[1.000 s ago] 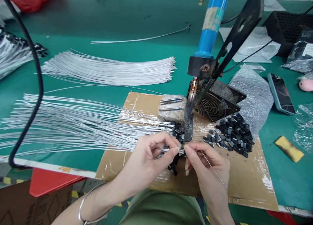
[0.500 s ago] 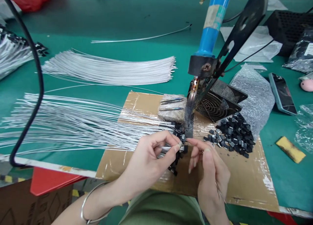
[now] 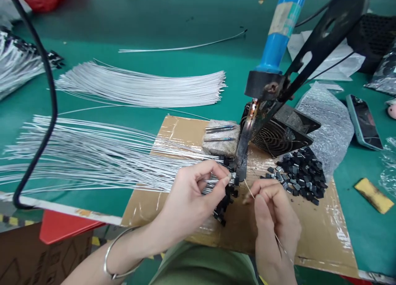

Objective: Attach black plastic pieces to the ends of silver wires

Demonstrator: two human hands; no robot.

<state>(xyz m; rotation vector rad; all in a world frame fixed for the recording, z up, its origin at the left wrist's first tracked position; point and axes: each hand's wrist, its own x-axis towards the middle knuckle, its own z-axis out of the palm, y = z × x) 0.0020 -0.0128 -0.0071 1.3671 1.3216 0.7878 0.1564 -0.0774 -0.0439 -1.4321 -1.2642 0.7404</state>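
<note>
Left hand: your left hand (image 3: 188, 198) pinches, between thumb and forefinger, the tip of one white wire with a small black piece (image 3: 232, 180) on it, held right at the iron's tip.
Right hand: your right hand (image 3: 275, 213) is closed around a thin solder wire (image 3: 249, 189), whose free end points up at the tip of the soldering iron (image 3: 247, 140).
Handling, wire: light, thin and springy; it flexes if you hold it far back, so grip close to the end.
Handling, black piece: tiny, hard and light, easy to drop; I judge a fingertip pinch on its sides suits it.
Handling, solder wire: soft and bends readily; hold it a little back from the hot end.
Counts: one iron in its stand, two fans of white wires (image 3: 93, 157) on the counter (image 3: 154, 12), too many to count; one pile of loose black pieces (image 3: 301, 173) on the cardboard (image 3: 309, 231), also uncountable; three spare iron tips (image 3: 220, 129) on the sponge.
</note>
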